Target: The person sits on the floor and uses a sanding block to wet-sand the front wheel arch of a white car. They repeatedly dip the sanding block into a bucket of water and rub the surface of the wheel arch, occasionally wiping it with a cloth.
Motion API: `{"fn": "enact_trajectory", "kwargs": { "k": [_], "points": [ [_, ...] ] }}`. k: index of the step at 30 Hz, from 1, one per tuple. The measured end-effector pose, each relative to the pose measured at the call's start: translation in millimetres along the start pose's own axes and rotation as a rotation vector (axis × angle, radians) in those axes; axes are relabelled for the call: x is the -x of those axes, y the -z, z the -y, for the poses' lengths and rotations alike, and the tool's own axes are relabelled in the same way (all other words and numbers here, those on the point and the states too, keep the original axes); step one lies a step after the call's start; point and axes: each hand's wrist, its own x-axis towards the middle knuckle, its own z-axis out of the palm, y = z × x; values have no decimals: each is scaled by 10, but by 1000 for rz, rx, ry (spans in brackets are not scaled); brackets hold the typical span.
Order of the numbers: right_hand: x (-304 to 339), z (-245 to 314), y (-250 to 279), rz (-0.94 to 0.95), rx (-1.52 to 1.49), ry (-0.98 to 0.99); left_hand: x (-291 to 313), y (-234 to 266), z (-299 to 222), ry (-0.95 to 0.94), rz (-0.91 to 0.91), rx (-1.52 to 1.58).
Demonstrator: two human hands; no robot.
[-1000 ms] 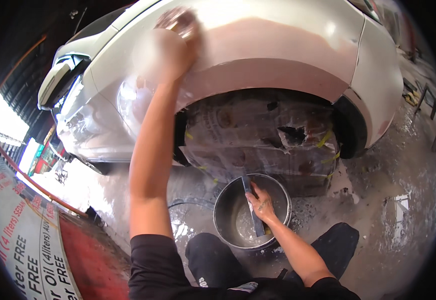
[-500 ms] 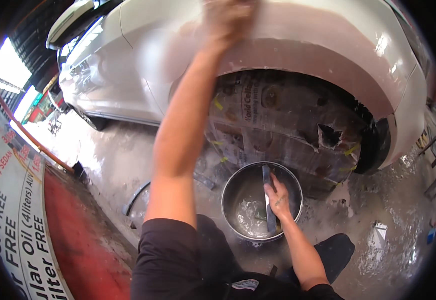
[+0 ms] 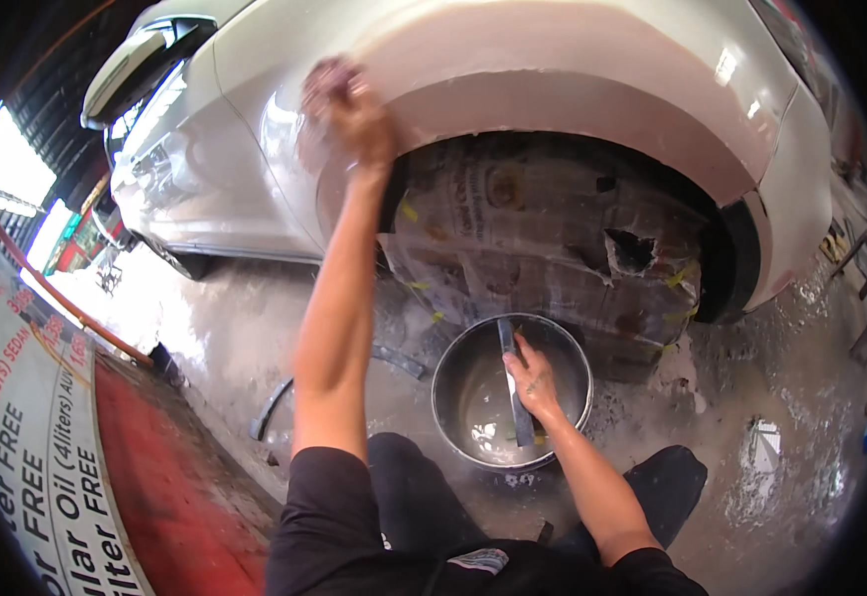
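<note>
Clutching a reddish wad [image 3: 330,83] in left hand [image 3: 364,129] at far white car [image 3: 180,159]; clamping right hand [image 3: 535,377] on dark bar [image 3: 524,425] at near bucket [image 3: 450,382].

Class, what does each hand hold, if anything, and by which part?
Right hand: a dark bar, near its middle. Left hand: a reddish wad, the gripped part too blurred to tell.

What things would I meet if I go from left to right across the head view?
White sign board, red surface, left hand, long dark block, right hand, torn hole in the wheel-arch covering.
</note>
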Motion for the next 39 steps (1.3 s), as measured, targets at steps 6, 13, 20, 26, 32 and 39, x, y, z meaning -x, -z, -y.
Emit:
{"fn": "enact_trajectory", "kwargs": {
  "k": [6,13,20,26,32,39],
  "points": [
    [18,-49,-88,-43,-117,110,102,-456,-1901,-227,158,50],
    [-356,-952,-6,41,-188,-234,1865,853,-1963,232,757,377],
    [-474,-896,-191,455,700,-158,3684,1942,-1522,681,1887,-112],
    [-502,-964,-642,627,882,-180,3746,2025,-1636,617,1683,-101],
    [-199,-2237,-1025,881,709,142,3689,1874,-1600,663,1274,-116],
    [-725,-778,-310,1154,565,-162,3600,1934,-1383,941,728,370]
  ]
}}
